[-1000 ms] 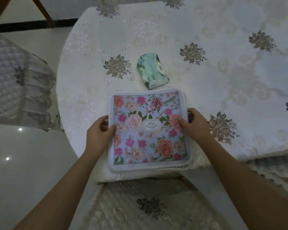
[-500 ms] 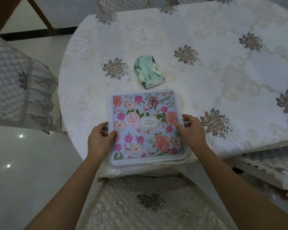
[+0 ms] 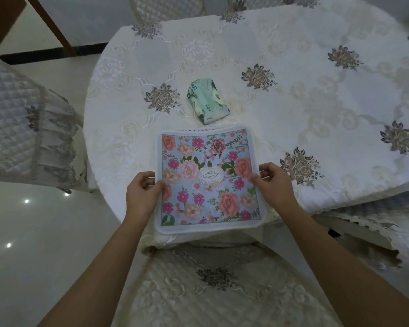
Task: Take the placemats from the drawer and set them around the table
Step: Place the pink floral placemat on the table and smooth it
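Head view: left hand [image 3: 142,193] and right hand [image 3: 273,185] pinch placemat [image 3: 208,180] (thumbs on top).

A white tablecloth [image 3: 132,95] stitched with grey-brown flower motifs covers the tabletop [image 3: 300,119] in front of me and hangs over its edges. On it lies a mint-green patterned packet [image 3: 208,100], tilted, a little in from the near edge and just right of one flower motif. Below me, pushed in at the near edge, is a chair [image 3: 213,286] with a quilted cream cover and a dark flower on its seat. A second quilted chair [image 3: 21,128] stands off the left edge, a chair back [image 3: 165,8] shows at the far edge, and another seat [image 3: 373,220] sits under the right end of the near edge. The glossy pale floor [image 3: 45,232] to my left carries small light spots.
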### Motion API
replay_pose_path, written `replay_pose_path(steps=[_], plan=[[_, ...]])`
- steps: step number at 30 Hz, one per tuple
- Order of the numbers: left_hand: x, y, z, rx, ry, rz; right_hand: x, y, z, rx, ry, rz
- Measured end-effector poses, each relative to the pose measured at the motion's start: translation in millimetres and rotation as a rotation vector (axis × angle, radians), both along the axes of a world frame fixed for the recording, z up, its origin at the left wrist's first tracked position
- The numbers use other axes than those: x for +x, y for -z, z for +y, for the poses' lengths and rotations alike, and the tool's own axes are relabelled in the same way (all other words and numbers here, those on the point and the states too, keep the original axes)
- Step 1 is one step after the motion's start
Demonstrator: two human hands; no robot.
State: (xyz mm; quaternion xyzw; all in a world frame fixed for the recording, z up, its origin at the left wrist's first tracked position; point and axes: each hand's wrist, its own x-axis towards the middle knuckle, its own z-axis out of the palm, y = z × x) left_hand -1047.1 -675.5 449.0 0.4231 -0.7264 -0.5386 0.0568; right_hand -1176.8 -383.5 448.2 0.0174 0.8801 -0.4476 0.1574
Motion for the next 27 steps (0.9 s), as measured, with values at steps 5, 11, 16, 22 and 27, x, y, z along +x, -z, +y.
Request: replay_pose_path(steps=[5, 11, 16, 22, 27], plan=[[7, -21, 21, -0.005, 0.109, 0.072, 22, -30, 30, -0.032, 0.068, 0.096], [8, -61, 74, 0.026, 0.179, 0.191, 66, -76, 95, -0.219, 0.214, 0.158], [8, -87, 162, 0.104, 0.289, 0.227, 129, -104, 186, -0.269, 0.406, 0.231], [29, -122, 317, 0.153, 0.509, 0.294, 229, -138, 325, -0.289, 0.614, 0.336], [63, -138, 449, 0.148, 0.731, 0.310, 318, -150, 440, -0.231, 0.792, 0.417]])
